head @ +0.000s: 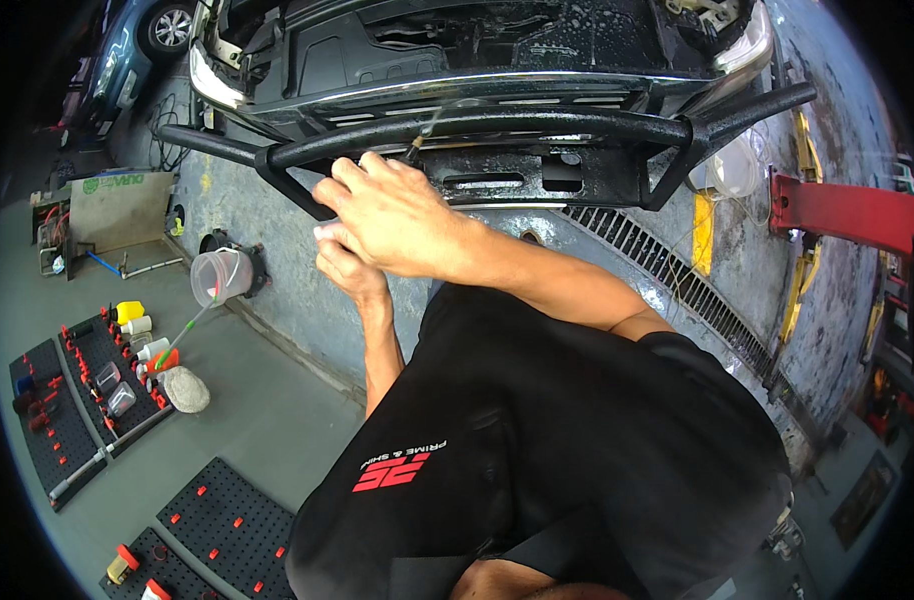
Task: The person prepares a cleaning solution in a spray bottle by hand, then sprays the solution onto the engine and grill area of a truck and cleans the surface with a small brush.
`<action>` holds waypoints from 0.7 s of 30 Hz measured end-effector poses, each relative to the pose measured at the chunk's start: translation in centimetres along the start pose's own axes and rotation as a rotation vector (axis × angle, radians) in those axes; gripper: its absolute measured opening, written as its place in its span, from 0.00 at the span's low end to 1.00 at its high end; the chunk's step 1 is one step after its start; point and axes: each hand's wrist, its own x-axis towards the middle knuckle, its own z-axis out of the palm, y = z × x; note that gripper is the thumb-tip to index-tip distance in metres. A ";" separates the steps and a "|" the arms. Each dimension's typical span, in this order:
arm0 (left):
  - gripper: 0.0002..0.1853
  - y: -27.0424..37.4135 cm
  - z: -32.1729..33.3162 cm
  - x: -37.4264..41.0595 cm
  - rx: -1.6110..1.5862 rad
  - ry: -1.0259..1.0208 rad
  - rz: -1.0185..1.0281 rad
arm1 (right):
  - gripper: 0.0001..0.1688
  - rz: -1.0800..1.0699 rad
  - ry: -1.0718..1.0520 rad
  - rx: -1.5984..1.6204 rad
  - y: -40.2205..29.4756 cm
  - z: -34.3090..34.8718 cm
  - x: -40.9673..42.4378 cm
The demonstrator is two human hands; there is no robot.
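My right hand (397, 214) is closed around a black sprayer with a brass-coloured nozzle tip (418, 141); the hand hides its grip. A thin spray leaves the tip towards the wet black tubular bull bar (487, 124) at the front of a vehicle. My left hand (348, 266) is just below and partly behind the right, its fingers curled; whether it holds anything is hidden. Beyond the bar lie the wet black front panels (359, 52) of the vehicle, between two headlights.
A clear bucket (220, 276) stands at left, near pegboards (108, 382) with bottles and a wash mitt (186, 390). A floor drain grate (652, 270) runs to the right. Further right are a red lift arm (847, 210) and another clear bucket (731, 172). A blue car (123, 67) stands upper left.
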 end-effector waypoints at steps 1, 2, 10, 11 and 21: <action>0.36 -0.3 0.3 -0.4 -0.036 0.070 0.122 | 0.23 0.006 -0.001 0.040 -0.2 -0.2 -0.4; 0.36 -0.6 0.3 -0.7 -0.100 0.107 0.019 | 0.23 0.004 0.089 0.101 -0.4 -0.7 -1.2; 0.27 4.7 -2.0 0.8 -0.187 -0.182 -0.247 | 0.09 0.406 0.103 0.253 12.7 0.8 -12.9; 0.22 4.7 -2.4 1.3 -0.222 -0.188 -0.251 | 0.16 0.546 -0.049 0.150 15.5 2.0 -15.0; 0.23 6.7 -4.4 8.3 -0.120 -0.234 -0.232 | 0.31 0.661 -0.151 -0.402 30.7 13.0 -16.8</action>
